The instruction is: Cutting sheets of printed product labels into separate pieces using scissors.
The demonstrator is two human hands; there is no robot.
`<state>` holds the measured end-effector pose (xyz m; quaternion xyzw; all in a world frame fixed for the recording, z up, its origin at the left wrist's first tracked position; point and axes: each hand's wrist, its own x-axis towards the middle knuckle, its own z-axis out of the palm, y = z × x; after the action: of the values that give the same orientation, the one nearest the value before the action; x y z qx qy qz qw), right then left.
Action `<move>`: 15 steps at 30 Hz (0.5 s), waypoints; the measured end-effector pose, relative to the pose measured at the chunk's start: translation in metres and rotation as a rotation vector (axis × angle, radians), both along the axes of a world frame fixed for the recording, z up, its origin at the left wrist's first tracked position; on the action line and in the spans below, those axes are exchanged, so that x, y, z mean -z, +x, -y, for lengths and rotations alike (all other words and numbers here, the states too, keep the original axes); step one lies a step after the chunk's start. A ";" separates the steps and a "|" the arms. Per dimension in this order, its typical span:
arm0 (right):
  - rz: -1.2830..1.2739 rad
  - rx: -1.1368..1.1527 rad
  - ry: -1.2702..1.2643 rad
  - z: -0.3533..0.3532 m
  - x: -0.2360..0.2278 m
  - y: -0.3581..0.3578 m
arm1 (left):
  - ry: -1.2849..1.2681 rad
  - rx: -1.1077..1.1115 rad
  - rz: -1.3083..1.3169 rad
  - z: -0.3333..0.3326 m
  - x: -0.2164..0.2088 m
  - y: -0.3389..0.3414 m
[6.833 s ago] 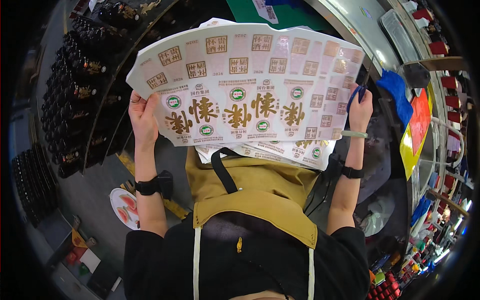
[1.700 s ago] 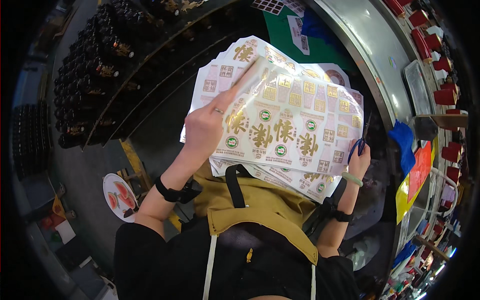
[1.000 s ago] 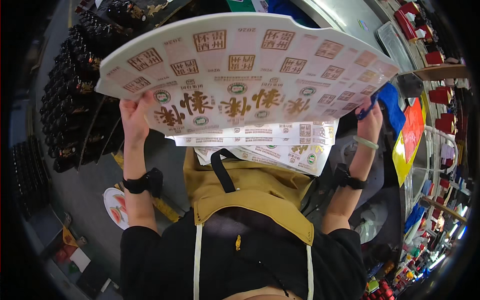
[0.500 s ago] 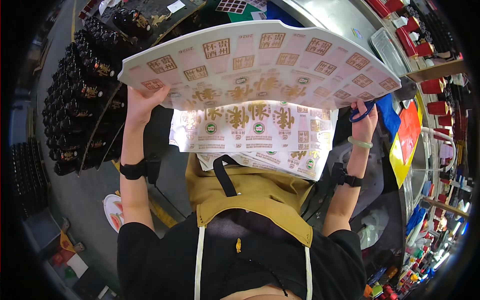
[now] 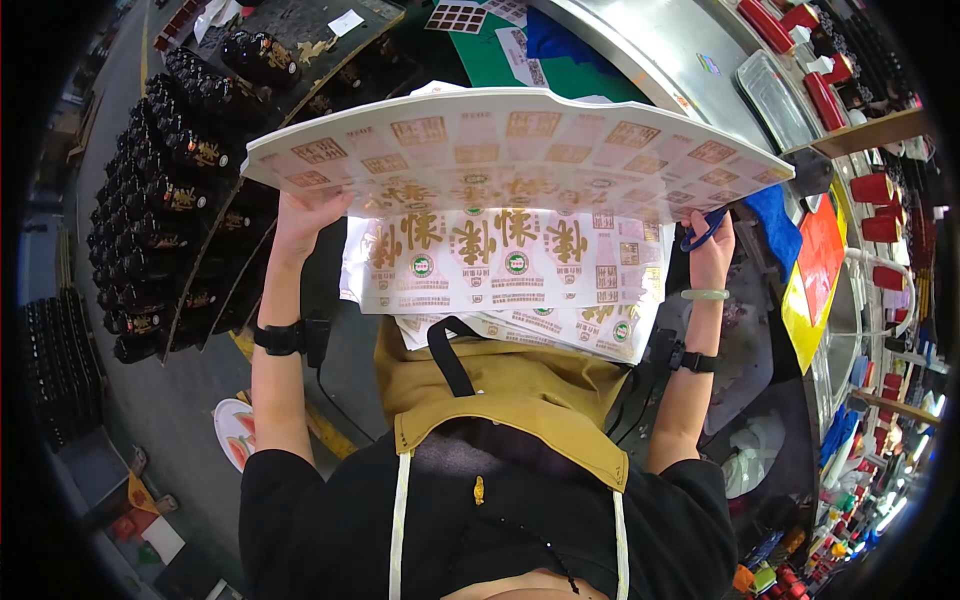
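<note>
A thick stack of large white sheets [image 5: 480,155], printed with gold and pale pink label shapes, is lifted and bowed in front of me. My left hand [image 5: 312,222] grips its near left edge, fingers hidden beneath. At the near right edge, my right hand [image 5: 710,248] is closed on the same sheets. A dark blue loop [image 5: 690,238], perhaps a tool handle, hangs about the right fingers; the rest of it cannot be seen. Below the raised stack, more printed sheets [image 5: 480,280] with gold characters and green round marks lie across the lap of my mustard apron [image 5: 500,375].
Many black bottles [image 5: 150,230] crowd the left side. Beyond the sheets are a green board [image 5: 475,60] and a metal table [image 5: 640,40] with a clear tray [image 5: 785,95]. Red cups [image 5: 870,188] line the right. A plate [image 5: 222,430] with melon slices sits at lower left.
The raised stack has tipped lower at its far edge, so its printed underside looks narrower and more of the green board shows. Both hands have moved slightly nearer and inward, still holding it.
</note>
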<state>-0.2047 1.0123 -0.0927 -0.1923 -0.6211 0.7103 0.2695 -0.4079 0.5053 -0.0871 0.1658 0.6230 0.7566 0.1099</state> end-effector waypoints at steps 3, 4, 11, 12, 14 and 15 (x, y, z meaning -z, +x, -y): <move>0.008 -0.004 0.010 0.000 0.008 0.002 | -0.023 0.010 0.028 0.001 0.003 -0.002; 0.002 -0.013 0.009 0.000 0.009 0.003 | -0.024 0.010 0.029 0.001 0.004 -0.001; 0.001 0.012 -0.018 0.006 0.016 0.002 | -0.146 -0.008 -0.010 0.005 0.005 0.001; -0.018 0.018 -0.014 0.004 0.019 0.002 | -0.316 -0.010 -0.100 0.004 -0.001 0.000; -0.030 0.028 -0.016 0.002 0.022 0.004 | -0.326 -0.045 -0.136 -0.006 -0.023 0.010; -0.003 0.056 0.011 0.003 0.019 0.003 | -0.338 -0.093 -0.174 -0.008 -0.030 0.015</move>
<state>-0.2020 1.0093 -0.1122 -0.2072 -0.6191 0.6993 0.2912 -0.3929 0.5128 -0.0575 0.1807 0.7554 0.6282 0.0471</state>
